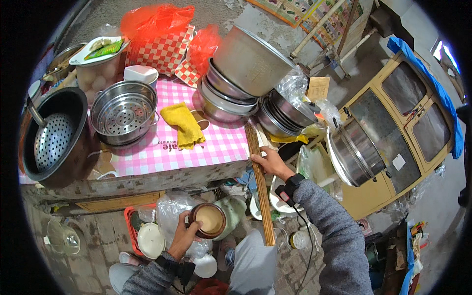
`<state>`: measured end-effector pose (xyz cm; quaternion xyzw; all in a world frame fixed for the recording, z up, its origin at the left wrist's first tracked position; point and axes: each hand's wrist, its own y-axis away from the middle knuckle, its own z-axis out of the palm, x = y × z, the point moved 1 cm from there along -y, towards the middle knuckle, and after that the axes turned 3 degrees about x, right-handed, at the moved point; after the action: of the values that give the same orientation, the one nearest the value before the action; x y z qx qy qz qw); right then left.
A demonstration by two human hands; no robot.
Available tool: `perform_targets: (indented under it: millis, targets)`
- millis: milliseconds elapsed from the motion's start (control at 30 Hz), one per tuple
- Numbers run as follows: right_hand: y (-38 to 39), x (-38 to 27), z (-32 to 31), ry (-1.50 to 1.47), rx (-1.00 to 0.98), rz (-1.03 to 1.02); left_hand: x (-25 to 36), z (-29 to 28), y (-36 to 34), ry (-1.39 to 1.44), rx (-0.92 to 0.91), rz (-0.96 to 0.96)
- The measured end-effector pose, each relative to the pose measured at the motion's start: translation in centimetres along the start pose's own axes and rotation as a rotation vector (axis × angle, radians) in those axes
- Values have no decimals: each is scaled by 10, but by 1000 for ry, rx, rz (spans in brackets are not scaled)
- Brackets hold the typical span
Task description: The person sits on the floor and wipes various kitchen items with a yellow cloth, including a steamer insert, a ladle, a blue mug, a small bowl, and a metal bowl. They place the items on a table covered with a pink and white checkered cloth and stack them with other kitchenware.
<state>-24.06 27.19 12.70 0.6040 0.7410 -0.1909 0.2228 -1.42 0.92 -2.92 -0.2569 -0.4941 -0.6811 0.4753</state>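
My left hand (pixel 191 230) is closed on the brown rim of a round beige-centred lid or bowl (pixel 210 219), right above a pale green container (pixel 235 217); whether these are joined I cannot tell. My right hand (pixel 265 160) grips a long, narrow wooden board (pixel 263 206), whose far end rests at the right edge of the pink checked table cover (pixel 137 166). Just beyond that end are stacked steel bowls (pixel 226 108), with a yellow cloth (pixel 178 123) to their left.
A dark pot with a perforated ladle (pixel 52 144) and a steel steamer (pixel 118 113) sit on the left. A steel pot (pixel 361 152) stands before a tan cabinet (pixel 425 137) at right. A red crate (pixel 132 226), plates (pixel 150 240) and bags lie below the table.
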Motion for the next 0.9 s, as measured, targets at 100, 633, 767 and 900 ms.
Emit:
perform_targets:
  millis: [100,633,767,900]
  targets:
    - [5,-4,4,118,95,8,5,-1,3,63,3,1]
    - [244,-19,47,-364,164,128,12,3,10,70,-68,30]
    - [244,-10,26,-358,279,252,17,4,17,45,-58,52]
    - [229,-1,10,-244,331,141,15,2,18,35,-41,41]
